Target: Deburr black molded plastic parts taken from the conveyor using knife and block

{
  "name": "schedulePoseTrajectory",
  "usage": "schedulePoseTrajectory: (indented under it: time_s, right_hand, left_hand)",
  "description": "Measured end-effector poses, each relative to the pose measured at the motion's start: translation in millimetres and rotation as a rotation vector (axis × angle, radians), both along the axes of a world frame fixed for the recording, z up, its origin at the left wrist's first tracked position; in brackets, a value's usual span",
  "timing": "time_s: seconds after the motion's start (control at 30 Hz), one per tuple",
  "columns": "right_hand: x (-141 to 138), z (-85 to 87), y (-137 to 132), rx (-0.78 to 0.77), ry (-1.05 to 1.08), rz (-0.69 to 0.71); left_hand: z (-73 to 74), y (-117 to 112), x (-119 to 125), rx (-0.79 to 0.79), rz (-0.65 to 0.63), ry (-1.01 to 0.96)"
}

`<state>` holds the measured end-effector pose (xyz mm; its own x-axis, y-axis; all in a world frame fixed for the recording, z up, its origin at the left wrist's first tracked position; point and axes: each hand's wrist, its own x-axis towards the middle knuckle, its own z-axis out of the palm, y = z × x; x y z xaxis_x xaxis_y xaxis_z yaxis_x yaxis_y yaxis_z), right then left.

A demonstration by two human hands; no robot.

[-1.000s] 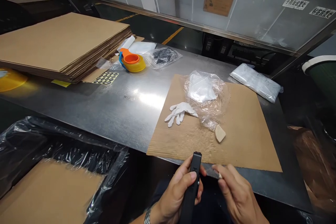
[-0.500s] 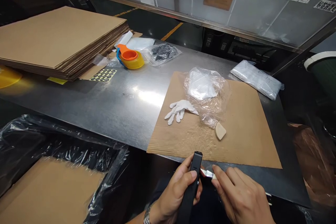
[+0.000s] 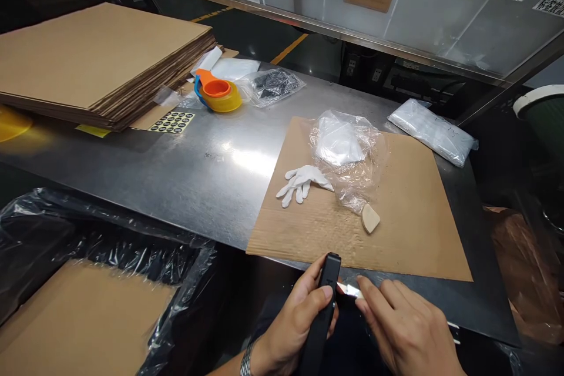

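My left hand [image 3: 293, 320] is wrapped round a long black plastic piece [image 3: 329, 279], held tilted upright at the table's front edge, thumb on its face. Its lower end runs out of view. My right hand [image 3: 408, 326] pinches a small knife [image 3: 351, 290] with a shiny blade. The blade's tip is at the right side of the black piece; whether it touches, I cannot tell. Beyond my hands, a cardboard sheet [image 3: 414, 229] lies on the table. On it are a white glove [image 3: 304, 181], a cream wedge-shaped pad [image 3: 371, 218] and a clear plastic bag [image 3: 339, 141] with white contents.
The metal table [image 3: 211, 182] carries a stack of cardboard [image 3: 106, 53], an orange and yellow tape dispenser [image 3: 224, 100], a sticker sheet [image 3: 173, 122] and a wrapped clear packet [image 3: 434, 132]. At lower left stands a box lined with black plastic [image 3: 132, 247].
The view has shifted slightly. Both hands keep nearly the same pose, with the knife still by the side of the black piece.
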<state>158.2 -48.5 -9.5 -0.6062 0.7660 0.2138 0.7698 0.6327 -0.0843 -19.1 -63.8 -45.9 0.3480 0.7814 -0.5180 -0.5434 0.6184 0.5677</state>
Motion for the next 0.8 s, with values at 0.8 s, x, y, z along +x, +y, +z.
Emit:
schedulePoseTrajectory:
  time_s: [0.8]
  right_hand:
    - [-1.5, 1.2, 0.9, 0.009, -0.012, 0.001]
  left_hand:
    - [2.4, 1.1, -0.6, -0.051, -0.003, 0.041]
